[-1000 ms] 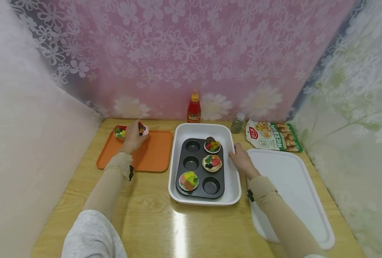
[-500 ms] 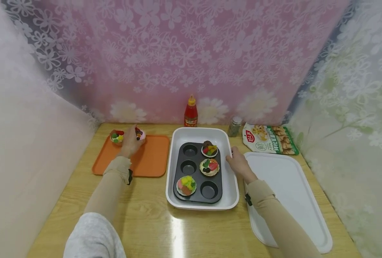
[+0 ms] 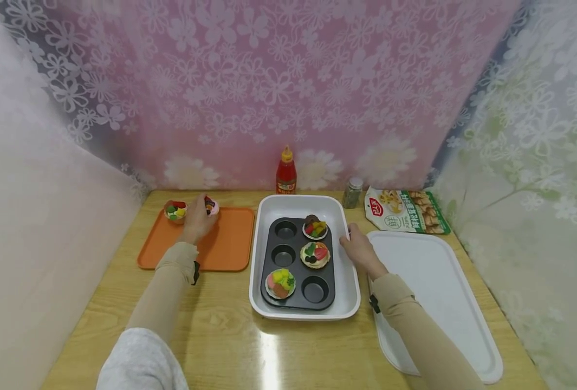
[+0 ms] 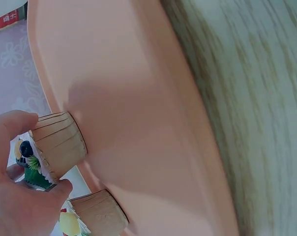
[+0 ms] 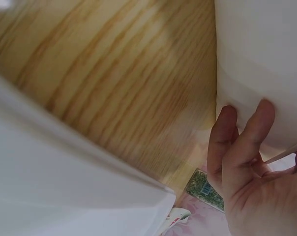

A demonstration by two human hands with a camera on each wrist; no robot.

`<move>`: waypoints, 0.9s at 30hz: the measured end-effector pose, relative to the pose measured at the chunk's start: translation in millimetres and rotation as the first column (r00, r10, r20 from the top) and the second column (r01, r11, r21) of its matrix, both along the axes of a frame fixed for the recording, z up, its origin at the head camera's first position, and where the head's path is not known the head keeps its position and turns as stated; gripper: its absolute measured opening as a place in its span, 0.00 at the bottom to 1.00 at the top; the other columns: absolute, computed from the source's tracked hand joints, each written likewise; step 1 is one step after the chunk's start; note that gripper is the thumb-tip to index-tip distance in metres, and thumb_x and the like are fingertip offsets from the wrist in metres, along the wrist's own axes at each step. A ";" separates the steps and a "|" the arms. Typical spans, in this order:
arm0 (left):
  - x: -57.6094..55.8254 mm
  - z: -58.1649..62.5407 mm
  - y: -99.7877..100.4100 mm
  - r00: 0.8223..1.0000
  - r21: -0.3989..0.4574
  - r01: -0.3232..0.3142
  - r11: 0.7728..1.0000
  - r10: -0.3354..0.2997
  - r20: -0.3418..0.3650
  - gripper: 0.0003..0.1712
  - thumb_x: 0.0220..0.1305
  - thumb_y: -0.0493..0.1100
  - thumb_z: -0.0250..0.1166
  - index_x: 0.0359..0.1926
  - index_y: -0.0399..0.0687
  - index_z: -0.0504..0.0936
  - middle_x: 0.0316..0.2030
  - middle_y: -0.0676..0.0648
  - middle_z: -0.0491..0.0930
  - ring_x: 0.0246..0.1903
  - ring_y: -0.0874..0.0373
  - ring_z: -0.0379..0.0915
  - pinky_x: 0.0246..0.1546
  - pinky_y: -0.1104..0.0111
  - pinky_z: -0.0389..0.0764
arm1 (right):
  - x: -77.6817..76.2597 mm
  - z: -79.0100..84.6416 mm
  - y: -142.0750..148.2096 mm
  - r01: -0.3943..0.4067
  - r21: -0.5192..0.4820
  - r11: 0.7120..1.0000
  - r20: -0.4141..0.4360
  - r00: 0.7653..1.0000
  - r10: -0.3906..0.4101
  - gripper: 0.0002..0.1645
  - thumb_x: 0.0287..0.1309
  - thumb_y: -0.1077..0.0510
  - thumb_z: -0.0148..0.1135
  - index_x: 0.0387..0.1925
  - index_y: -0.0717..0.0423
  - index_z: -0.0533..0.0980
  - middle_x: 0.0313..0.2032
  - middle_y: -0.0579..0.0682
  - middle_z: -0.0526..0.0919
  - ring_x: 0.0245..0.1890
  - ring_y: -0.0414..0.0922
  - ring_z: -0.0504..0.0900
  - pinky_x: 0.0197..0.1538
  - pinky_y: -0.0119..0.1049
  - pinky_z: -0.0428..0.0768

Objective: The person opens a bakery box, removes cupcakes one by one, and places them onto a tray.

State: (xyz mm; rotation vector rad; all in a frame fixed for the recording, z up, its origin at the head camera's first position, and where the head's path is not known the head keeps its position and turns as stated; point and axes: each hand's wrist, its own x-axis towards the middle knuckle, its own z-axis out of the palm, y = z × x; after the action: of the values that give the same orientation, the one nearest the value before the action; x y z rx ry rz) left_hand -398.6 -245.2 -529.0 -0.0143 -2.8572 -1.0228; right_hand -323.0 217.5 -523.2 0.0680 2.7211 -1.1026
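At the orange tray (image 3: 227, 238), my left hand (image 3: 198, 221) holds a cupcake (image 4: 60, 140) by its topped end, thumb and fingers round it. The cupcake has a ridged brown cup and a fruit-decorated top; its base is on or just over the tray. A second cupcake (image 3: 175, 212) sits just left of it. My right hand (image 3: 361, 249) grips the right rim of a deep white baking dish (image 3: 352, 303), fingertips against the outer wall. Inside lies a dark muffin pan (image 3: 298, 303) bearing a chocolate-topped tart (image 3: 315, 227), a strawberry tart (image 3: 315, 255) and a yellow-topped tart (image 3: 280, 284).
Behind the dish stand a red sauce bottle (image 3: 286, 173) and a small spice jar (image 3: 352, 193). A green-and-white food packet (image 3: 407, 210) lies at the back right. Beneath my right forearm is a white tray (image 3: 429, 276). Fabric hangs round the wooden table (image 3: 220, 336).
The head view has tilted, so the scene sits lower and slightly left in it. My left hand stays at the same cupcake, and my right hand keeps its place on the dish rim.
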 end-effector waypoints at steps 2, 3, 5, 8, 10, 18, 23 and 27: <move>1.5 -0.9 -0.2 1.000 0.002 -0.002 1.000 0.002 0.001 0.46 0.71 0.35 0.65 0.81 0.34 0.50 0.74 0.25 0.61 0.72 0.28 0.61 0.73 0.39 0.67 | 0.4 -0.4 -0.5 -0.003 0.003 1.000 0.003 1.000 0.003 0.25 0.77 0.55 0.47 0.66 0.64 0.63 0.66 0.70 0.75 0.65 0.65 0.78 0.65 0.60 0.79; 2.4 -1.0 -0.1 1.000 0.007 -0.004 1.000 0.003 0.002 0.46 0.71 0.35 0.65 0.81 0.35 0.51 0.74 0.25 0.61 0.72 0.28 0.61 0.73 0.39 0.67 | 0.8 -0.6 -0.7 -0.004 0.004 1.000 0.003 1.000 0.004 0.25 0.77 0.55 0.47 0.67 0.64 0.62 0.66 0.70 0.75 0.65 0.65 0.78 0.65 0.60 0.79; 4.3 0.0 0.7 1.000 0.024 -0.003 1.000 0.002 0.002 0.46 0.70 0.35 0.65 0.82 0.36 0.51 0.74 0.24 0.60 0.72 0.27 0.60 0.73 0.38 0.67 | 1.1 -0.3 -0.9 -0.003 -0.001 1.000 0.003 1.000 0.003 0.25 0.77 0.55 0.47 0.67 0.64 0.62 0.66 0.70 0.75 0.65 0.66 0.78 0.65 0.61 0.79; 7.8 2.4 2.1 1.000 0.042 -0.002 0.999 0.002 0.001 0.46 0.71 0.35 0.64 0.82 0.38 0.51 0.75 0.24 0.58 0.73 0.26 0.57 0.73 0.37 0.67 | 1.6 0.5 -0.6 0.000 0.000 1.000 -0.001 1.000 0.000 0.26 0.77 0.54 0.46 0.68 0.64 0.62 0.66 0.70 0.75 0.65 0.65 0.78 0.64 0.61 0.79; 10.2 4.4 3.0 1.000 0.045 -0.002 0.999 0.003 -0.002 0.45 0.72 0.36 0.63 0.82 0.39 0.52 0.76 0.24 0.56 0.73 0.26 0.55 0.73 0.36 0.66 | 1.9 0.8 -0.4 0.002 -0.001 1.000 -0.003 1.000 -0.002 0.26 0.78 0.54 0.46 0.68 0.64 0.62 0.66 0.70 0.75 0.65 0.65 0.78 0.64 0.60 0.79; 22.2 20.8 13.4 0.999 0.086 -0.002 0.996 0.007 -0.052 0.41 0.73 0.41 0.61 0.82 0.43 0.57 0.81 0.29 0.49 0.80 0.28 0.46 0.75 0.35 0.62 | 2.6 -0.3 0.2 -0.008 0.001 1.000 -0.018 1.000 0.008 0.25 0.77 0.54 0.46 0.67 0.64 0.62 0.65 0.71 0.76 0.62 0.65 0.80 0.60 0.59 0.81; 27.6 33.4 33.4 0.991 0.113 0.098 0.989 -0.086 -0.105 0.43 0.74 0.44 0.63 0.83 0.45 0.55 0.81 0.34 0.50 0.80 0.33 0.49 0.75 0.37 0.62 | 2.7 0.4 0.0 -0.005 -0.005 1.000 -0.014 1.000 0.005 0.25 0.77 0.54 0.46 0.68 0.63 0.62 0.65 0.70 0.76 0.62 0.64 0.80 0.61 0.59 0.81; 34.6 40.4 54.2 0.976 0.133 0.193 0.972 -0.176 -0.126 0.44 0.73 0.44 0.65 0.83 0.47 0.54 0.81 0.38 0.54 0.80 0.38 0.52 0.77 0.39 0.61 | 2.4 0.3 -0.5 -0.007 0.000 1.000 -0.025 1.000 0.007 0.25 0.77 0.54 0.46 0.67 0.64 0.62 0.65 0.71 0.76 0.62 0.64 0.80 0.61 0.59 0.80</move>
State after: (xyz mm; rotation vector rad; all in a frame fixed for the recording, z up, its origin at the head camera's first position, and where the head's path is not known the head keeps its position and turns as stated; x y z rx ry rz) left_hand -364.1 -191.0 -488.6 -0.3219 -2.7125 -1.2188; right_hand -320.6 217.0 -522.9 0.0452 2.7414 -1.1096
